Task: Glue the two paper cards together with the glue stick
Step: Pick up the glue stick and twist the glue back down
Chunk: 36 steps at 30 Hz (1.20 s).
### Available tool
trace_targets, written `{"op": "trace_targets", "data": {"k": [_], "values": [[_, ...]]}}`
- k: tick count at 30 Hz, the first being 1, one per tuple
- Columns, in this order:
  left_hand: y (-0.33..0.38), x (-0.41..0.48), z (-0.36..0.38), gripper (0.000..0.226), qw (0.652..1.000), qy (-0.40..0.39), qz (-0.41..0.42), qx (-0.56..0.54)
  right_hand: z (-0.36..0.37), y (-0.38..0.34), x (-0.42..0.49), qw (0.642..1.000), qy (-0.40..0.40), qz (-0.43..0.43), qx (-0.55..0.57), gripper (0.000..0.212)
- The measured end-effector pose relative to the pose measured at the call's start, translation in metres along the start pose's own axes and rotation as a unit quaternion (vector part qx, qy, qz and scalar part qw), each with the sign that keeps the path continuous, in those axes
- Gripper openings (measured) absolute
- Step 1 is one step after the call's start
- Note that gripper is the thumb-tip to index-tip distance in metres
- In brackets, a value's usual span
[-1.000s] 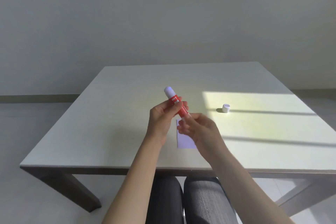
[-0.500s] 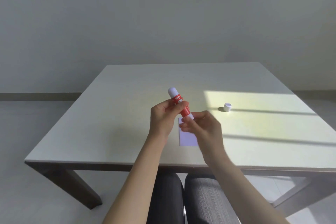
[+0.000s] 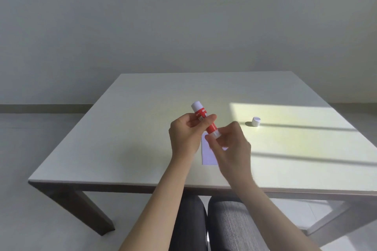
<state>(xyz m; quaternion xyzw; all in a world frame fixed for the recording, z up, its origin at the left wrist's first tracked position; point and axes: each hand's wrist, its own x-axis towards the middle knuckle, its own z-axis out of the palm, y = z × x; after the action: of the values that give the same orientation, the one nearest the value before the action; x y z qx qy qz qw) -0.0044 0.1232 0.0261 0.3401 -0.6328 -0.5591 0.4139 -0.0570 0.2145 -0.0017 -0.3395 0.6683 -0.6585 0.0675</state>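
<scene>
A red glue stick (image 3: 206,121) with white ends is tilted in the air above the table, its upper white end pointing away to the left. My left hand (image 3: 186,134) grips its red body. My right hand (image 3: 229,144) pinches the lower white end with fingertips. Beneath both hands a white paper card (image 3: 208,154) lies flat on the table, partly hidden by my right hand; I cannot tell whether it is one card or two stacked. The white cap (image 3: 255,121) stands alone on the table to the right, in the sunlit patch.
The pale wooden table (image 3: 122,138) has its front edge close to my knees. A bright patch of sunlight with shadow bars covers the right side. A plain wall stands behind the table.
The glue stick and both hands have shifted slightly right and stand a little more upright. My right hand fingers have moved around the lower end of the stick.
</scene>
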Motion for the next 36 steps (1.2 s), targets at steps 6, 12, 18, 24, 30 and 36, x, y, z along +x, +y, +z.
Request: {"op": "trace_targets", "data": {"k": [6, 12, 18, 24, 30, 36], "values": [[0.001, -0.005, 0.006, 0.039, 0.996, 0.08, 0.02, 0.04, -0.005, 0.017, 0.011, 0.908, -0.01, -0.296, -0.295, 0.034], [-0.007, -0.002, -0.018, 0.018, 0.987, 0.064, 0.077, 0.124, -0.072, 0.068, 0.095, 0.844, -0.043, -0.054, -0.532, 0.055], [-0.013, -0.005, -0.022, 0.022, 0.976, 0.056, 0.108, 0.181, -0.099, 0.096, 0.106, 0.799, -0.059, -0.003, -0.599, 0.033], [-0.015, -0.009, -0.015, 0.026, 0.965, 0.056, 0.141, 0.214, -0.064, 0.015, 0.077, 0.989, -0.135, -0.024, -0.056, 0.019], [-0.013, -0.01, -0.016, 0.031, 0.939, 0.054, 0.212, 0.267, -0.05, -0.02, 0.071, 0.968, -0.237, -0.062, -0.056, 0.023], [-0.012, -0.014, -0.019, 0.029, 0.907, 0.036, 0.252, 0.335, -0.041, -0.021, 0.072, 0.938, -0.246, -0.144, -0.198, 0.014]]}}
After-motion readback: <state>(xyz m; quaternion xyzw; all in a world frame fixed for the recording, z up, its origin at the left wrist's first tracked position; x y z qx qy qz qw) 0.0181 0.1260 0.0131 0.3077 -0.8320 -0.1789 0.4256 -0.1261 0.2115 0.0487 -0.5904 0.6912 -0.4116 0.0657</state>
